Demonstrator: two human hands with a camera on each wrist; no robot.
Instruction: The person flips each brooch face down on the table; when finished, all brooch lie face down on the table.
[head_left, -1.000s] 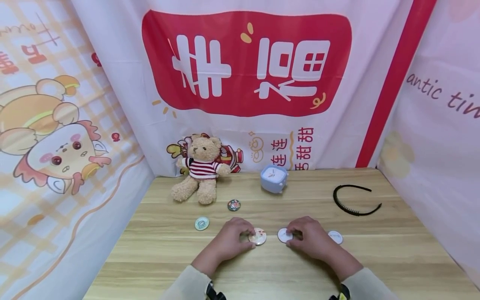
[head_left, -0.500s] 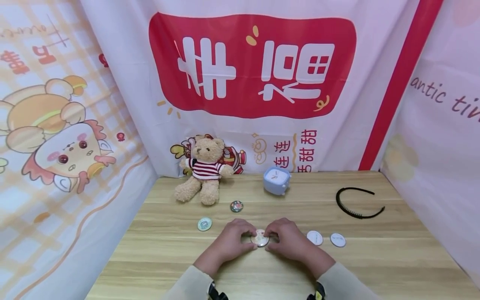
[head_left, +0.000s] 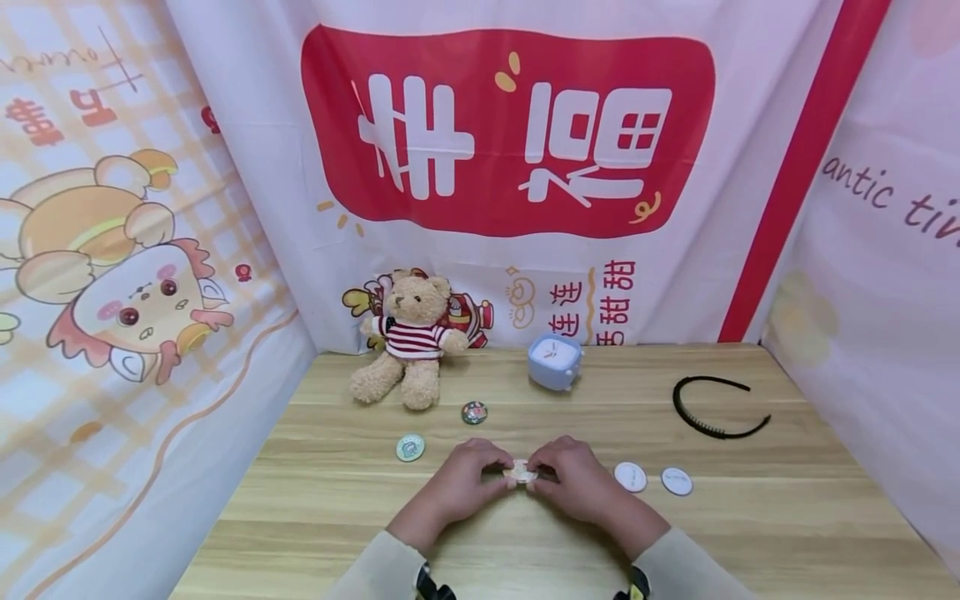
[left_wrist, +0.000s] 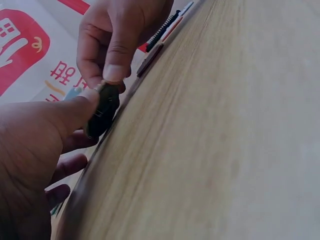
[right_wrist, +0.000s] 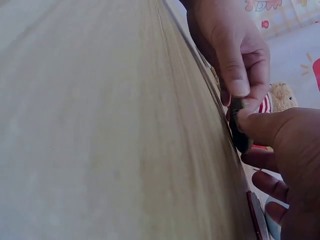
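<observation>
Both hands pinch one round pin badge (head_left: 521, 472) by its opposite edges, with a pale patterned face in the head view. My left hand (head_left: 467, 479) has thumb and fingers on its left edge, and my right hand (head_left: 573, 479) grips the right edge. In the left wrist view the dark back of the badge (left_wrist: 104, 111) shows, tilted up. The right wrist view shows the badge (right_wrist: 238, 127) nearly edge-on between the thumbs. Two white round badges, a nearer one (head_left: 630, 477) and a farther one (head_left: 677, 482), lie to the right of my right hand.
A teal badge (head_left: 410, 448) and a dark patterned badge (head_left: 474, 412) lie beyond my left hand on the wooden table (head_left: 525, 554). Along the back are a teddy bear (head_left: 412, 342) and a blue clock (head_left: 554, 363). A black headband (head_left: 705, 417) lies at right.
My right hand has left a white badge on the right and moved left to the patterned badge. Both hands now hold that badge, and it has tilted up since half a second ago.
</observation>
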